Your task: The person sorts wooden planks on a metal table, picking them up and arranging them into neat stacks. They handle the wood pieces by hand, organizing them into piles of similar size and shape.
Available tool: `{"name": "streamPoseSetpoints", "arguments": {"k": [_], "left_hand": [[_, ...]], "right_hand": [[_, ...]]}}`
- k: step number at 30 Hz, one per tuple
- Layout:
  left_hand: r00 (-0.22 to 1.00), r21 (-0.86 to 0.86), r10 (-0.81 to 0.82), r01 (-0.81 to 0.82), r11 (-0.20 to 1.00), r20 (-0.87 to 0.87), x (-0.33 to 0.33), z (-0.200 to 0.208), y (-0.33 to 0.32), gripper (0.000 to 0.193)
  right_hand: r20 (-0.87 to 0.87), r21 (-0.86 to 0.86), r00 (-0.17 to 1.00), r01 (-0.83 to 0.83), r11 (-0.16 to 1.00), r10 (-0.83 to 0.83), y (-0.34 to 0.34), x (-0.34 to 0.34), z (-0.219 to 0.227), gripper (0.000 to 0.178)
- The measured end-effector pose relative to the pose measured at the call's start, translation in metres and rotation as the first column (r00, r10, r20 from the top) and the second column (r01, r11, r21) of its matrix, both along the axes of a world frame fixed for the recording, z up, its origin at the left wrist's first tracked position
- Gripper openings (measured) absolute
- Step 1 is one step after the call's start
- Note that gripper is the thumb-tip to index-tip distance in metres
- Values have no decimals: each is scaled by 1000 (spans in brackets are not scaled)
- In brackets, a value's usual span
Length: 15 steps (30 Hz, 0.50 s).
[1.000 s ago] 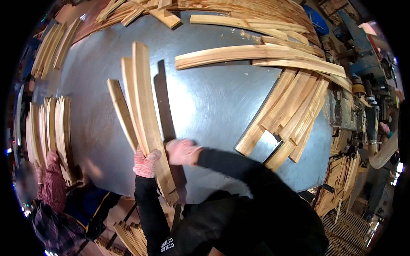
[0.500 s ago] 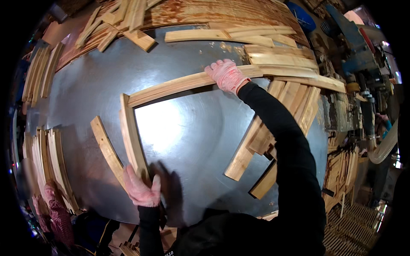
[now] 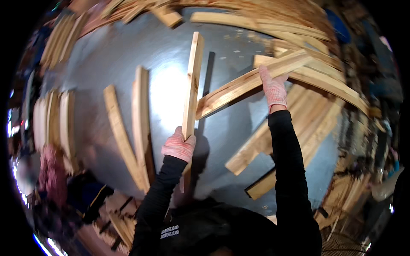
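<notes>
From where I stand, the left hand [image 3: 179, 144], in a pinkish knit glove, is wrapped around the lower part of a long strip [image 3: 194, 81] of pale wood that points away from the body, its shadow falling apart from it on the grey metal surface [image 3: 226, 149]. The right hand [image 3: 274, 87], gloved alike, grips a slanted strip [image 3: 235, 96] toward its far right end, thumb over the wood; that strip's left end comes up beside the first one, though I can't tell if they touch. I'd judge each piece stiff and fairly light for its length, likely to swing if held at one end, so a grip nearer the middle would steady it better. The wood looks hard to break, but sawn edges could splinter, and I'd wrap the narrow sides rather than slide along them. Two loose strips [image 3: 142, 111] lie to the left, and a stack of boards [image 3: 294, 113] sits beyond the right forearm.
</notes>
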<state>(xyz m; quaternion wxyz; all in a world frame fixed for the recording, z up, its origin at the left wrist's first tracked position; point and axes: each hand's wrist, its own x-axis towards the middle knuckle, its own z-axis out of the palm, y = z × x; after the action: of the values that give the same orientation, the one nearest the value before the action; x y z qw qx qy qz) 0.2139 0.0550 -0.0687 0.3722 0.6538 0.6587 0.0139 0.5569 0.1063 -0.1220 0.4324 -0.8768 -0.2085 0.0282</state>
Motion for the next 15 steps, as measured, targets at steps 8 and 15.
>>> {"name": "streamPoseSetpoints", "arguments": {"k": [8,15], "left_hand": [[924,375,381,-368,851,42,-163,-64,-52,71],[930,393,134,12,919,-342,-148,-17,-44,91]], "right_hand": [[-534,288,705,-368,884,467,6,-107,2,55],[-460,443,432,-646,622,776,22,-203,98,45]]}}
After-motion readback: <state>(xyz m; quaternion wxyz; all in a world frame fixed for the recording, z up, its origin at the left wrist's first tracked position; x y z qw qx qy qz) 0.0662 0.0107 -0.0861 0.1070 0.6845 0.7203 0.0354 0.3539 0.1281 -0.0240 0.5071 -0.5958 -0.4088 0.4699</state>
